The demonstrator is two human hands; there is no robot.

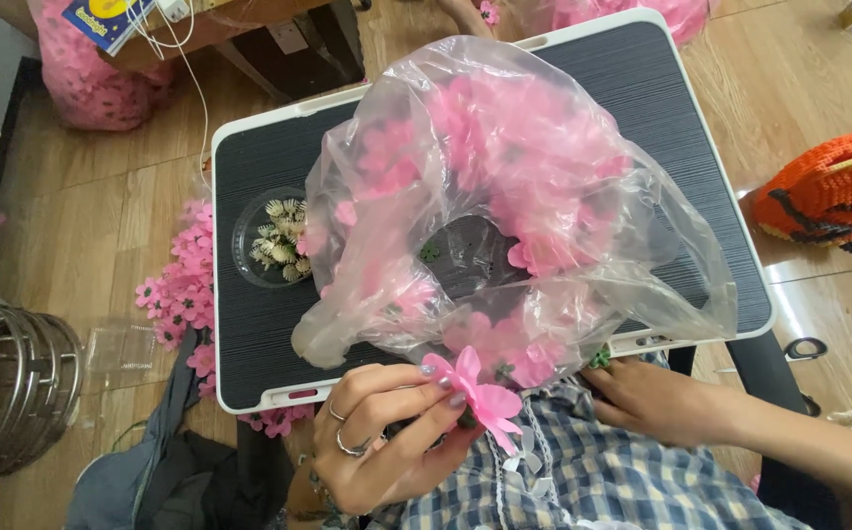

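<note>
Ribbed black tray (269,324), crinkled clear bag (505,206), left hand (387,432) pinching pink fabric flower (480,393)

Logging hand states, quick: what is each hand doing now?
Left hand: closed on a pink fabric flower.
Right hand: fingers by a small green piece; grip cannot be told.

You have an orange block model (831,188) on the floor (82,206) (right side), and a metal rack (9,378) left.

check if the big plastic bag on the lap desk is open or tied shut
Open: the clear plastic bag gapes at the top, showing the dark desk surface amid pink fabric flowers.
</note>
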